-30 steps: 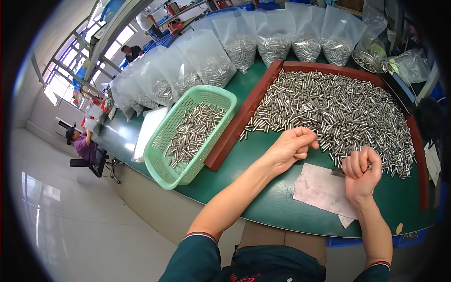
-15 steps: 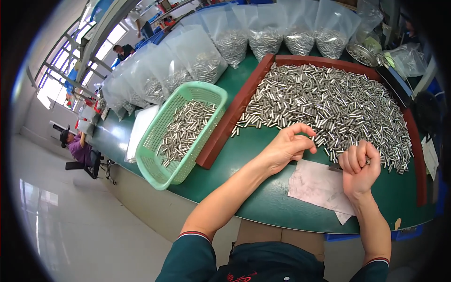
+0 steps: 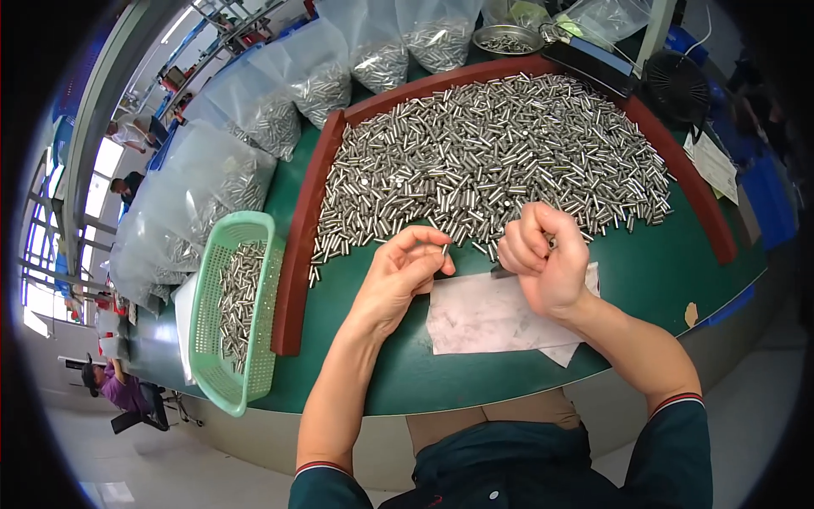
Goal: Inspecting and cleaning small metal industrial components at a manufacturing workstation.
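A broad heap of short shiny metal pins (image 3: 492, 153) lies on the green tabletop (image 3: 356, 394). At the heap's near edge, my left hand (image 3: 398, 276) pinches one metal pin (image 3: 445, 249) between thumb and fingertips. My right hand (image 3: 547, 263) is closed in a fist just to the right, over a stained white cloth (image 3: 475, 314). A dark tip (image 3: 500, 271) shows below its fingers, and a small glint shows in the fist; what it grips is mostly hidden.
A dark red wooden frame (image 3: 297, 280) borders the heap. Left of it stands a green basket (image 3: 263, 373) partly filled with pins. Clear bags (image 3: 263, 119) of pins line the back, beside a metal bowl (image 3: 509, 40) and a black fan (image 3: 676, 85). Other people are far left.
The view has swung right, so the heap and basket sit further left. My hands are closer together, and a pin now shows clearly in my left fingertips. My right fist stays closed.
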The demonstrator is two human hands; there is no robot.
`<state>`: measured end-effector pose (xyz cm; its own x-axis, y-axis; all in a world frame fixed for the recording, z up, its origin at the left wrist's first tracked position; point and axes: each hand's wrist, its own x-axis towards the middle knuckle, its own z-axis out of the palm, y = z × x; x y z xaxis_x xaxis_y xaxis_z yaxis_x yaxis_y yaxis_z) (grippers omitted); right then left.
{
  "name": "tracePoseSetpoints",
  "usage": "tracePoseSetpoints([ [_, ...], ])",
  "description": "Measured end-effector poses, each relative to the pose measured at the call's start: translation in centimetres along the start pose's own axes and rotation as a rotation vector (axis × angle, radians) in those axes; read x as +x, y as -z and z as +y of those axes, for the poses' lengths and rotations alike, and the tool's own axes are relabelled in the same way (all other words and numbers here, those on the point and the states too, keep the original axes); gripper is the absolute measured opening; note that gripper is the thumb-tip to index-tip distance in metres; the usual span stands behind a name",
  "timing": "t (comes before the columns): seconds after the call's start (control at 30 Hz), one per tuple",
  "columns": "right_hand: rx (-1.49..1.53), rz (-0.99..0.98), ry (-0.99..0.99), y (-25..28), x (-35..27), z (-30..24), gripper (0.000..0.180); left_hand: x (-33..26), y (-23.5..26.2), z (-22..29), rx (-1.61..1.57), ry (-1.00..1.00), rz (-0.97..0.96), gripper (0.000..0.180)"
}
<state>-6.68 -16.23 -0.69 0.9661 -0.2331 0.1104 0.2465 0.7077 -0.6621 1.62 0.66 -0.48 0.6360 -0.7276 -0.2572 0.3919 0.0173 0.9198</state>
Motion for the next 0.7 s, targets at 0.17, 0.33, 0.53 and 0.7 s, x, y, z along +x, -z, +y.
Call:
tracePoseSetpoints([
  [0.17,0.005,-0.006,0.013,0.07,0.02,0.13,0.037,-0.06,-0.55,-0.44,0.23,0.026,-0.001,0.015],
  [0.33,-0.007,-0.012,0.008,0.0,-0.02,0.11,0.037,0.02,-0.63,-0.75,0.242,-0.027,0.0,0.009],
  [0.53,-0.086,-0.028,0.0,0.01,-0.04,-0.08,0.038,0.06,-0.85,-0.71,0.278,-0.042,-0.001,0.009],
  [0.7,-0.077,-0.032,0.007,-0.03,-0.09,-0.16,0.037,0.07,-0.8,-0.64,0.303,-0.032,-0.008,0.008],
])
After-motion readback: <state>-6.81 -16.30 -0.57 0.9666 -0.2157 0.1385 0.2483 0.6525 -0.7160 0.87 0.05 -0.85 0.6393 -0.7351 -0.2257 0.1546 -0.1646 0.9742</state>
